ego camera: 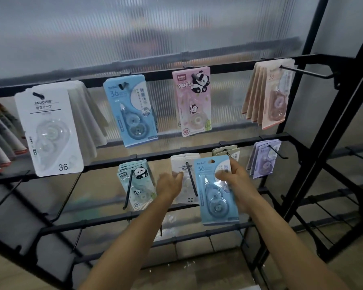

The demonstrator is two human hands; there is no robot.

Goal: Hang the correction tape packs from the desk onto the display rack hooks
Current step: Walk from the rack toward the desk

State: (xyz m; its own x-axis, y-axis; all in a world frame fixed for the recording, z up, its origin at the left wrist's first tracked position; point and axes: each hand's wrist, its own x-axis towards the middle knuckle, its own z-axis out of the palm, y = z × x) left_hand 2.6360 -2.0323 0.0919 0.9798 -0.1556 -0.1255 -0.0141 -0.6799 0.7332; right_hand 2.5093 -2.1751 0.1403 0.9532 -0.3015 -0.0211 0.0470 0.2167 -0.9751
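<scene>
Right hand (236, 178) gripping blue pack (216, 191)

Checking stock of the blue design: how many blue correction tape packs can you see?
2. One blue pack hangs on an upper-row hook; another blue pack is held by the right hand near the lower row. More may hide behind the hung one.

My view is dim and cool-toned, lit mostly from behind by daylight diffusing through the ribbed translucent panel (134, 34), which glows brightest at the top. The rack bars (155, 73) read as dark silhouettes. Straight bars bow toward the edges from wide-angle distortion. The far-left packs (0, 139) smear with blur; glare sheens the blister plastic.
</scene>
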